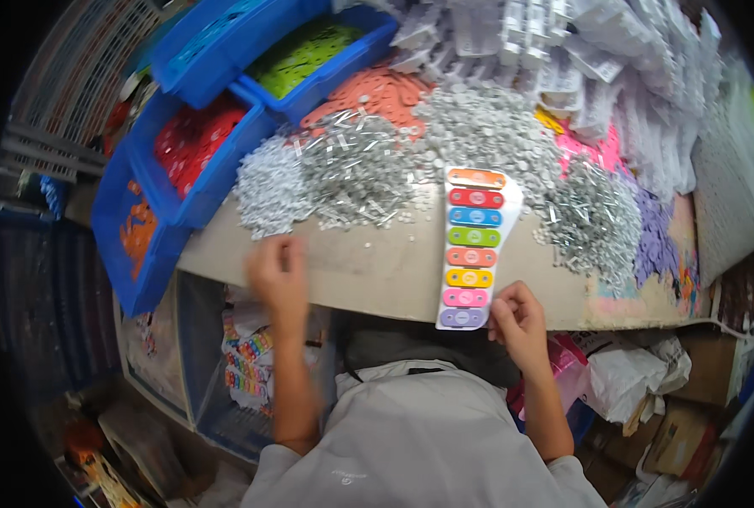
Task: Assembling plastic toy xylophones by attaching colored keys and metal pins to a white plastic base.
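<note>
On the table in front of me lies what looks like a toy xylophone (pixel 474 258), a long white base with a row of coloured bars. Its near end reaches the table's front edge. Beside that end's right corner is my right hand (pixel 519 320), with thumb and fingers drawn together; whether they pinch the base or a small part is hard to see. My left hand (pixel 279 269), slightly blurred, hangs over the table edge just short of a heap of small white parts (pixel 268 188). Its fingers are gathered, and anything in them is hidden.
Heaps of metal strips (pixel 352 173), grey-white small parts (pixel 487 127) and silvery pieces (pixel 595 222) line the table. Blue bins (pixel 223 190) with coloured bars stand left. White plastic bases (pixel 580 59) are piled behind. Purple bars (pixel 655 233) lie right. Below left sits a bin (pixel 203 364).
</note>
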`<control>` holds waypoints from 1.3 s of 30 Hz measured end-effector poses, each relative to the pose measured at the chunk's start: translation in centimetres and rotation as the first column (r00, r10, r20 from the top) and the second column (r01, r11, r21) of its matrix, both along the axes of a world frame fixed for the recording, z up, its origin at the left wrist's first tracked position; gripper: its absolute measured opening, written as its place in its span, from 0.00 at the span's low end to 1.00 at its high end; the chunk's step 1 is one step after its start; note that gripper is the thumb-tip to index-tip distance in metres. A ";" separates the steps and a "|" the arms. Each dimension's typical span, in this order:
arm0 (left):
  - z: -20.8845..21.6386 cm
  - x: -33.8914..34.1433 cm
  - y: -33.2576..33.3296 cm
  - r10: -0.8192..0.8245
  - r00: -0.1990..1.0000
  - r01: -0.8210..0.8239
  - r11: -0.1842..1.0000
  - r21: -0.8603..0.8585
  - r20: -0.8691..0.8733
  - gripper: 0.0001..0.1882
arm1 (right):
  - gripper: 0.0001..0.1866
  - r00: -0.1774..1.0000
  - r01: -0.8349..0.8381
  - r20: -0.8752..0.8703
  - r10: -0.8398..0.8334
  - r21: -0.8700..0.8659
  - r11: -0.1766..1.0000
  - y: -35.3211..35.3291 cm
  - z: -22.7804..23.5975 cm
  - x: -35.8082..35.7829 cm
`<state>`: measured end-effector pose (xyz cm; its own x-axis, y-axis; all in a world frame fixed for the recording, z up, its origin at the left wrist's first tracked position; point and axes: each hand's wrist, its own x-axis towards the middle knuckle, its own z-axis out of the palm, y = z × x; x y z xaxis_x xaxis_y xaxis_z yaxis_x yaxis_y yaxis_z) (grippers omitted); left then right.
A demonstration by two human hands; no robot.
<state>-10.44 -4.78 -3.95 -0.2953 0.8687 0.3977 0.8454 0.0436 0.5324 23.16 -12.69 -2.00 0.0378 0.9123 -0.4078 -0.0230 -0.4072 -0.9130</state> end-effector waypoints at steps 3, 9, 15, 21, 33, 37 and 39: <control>-0.7 -3.6 0.4 0.000 0.965 0.000 1.000 0.002 -0.262 0.08 | 0.08 0.999 -0.031 -0.033 0.031 0.000 1.000 0.5 -0.2 -0.5; -0.6 -2.5 0.8 -0.023 0.964 0.006 0.998 -0.063 -0.264 0.08 | 0.07 0.944 0.080 0.307 -0.120 0.139 0.987 0.9 0.4 2.5; -1.0 -2.6 0.3 -0.029 0.962 0.009 0.997 -0.074 -0.272 0.06 | 0.04 0.489 0.133 0.765 -0.420 0.410 0.902 1.3 1.3 9.6; 1.8 -0.4 -1.0 -0.027 0.988 0.068 0.960 -0.272 0.153 0.06 | 0.04 0.303 0.009 0.860 -0.410 0.428 0.904 1.1 1.8 12.5; 2.2 5.7 -0.4 -0.296 0.451 0.434 0.897 0.083 0.842 0.13 | 0.06 0.158 0.071 0.905 -0.394 0.388 0.919 3.0 0.4 11.3; 3.3 7.9 1.7 -0.218 0.525 0.485 0.871 -0.079 0.823 0.11 | 0.06 0.400 0.159 0.785 -0.473 0.448 0.880 4.2 2.3 9.7; 3.8 8.9 3.3 -0.159 0.352 0.619 0.779 -0.102 0.922 0.08 | 0.03 0.649 0.131 0.544 -0.532 0.608 0.783 5.7 3.0 6.9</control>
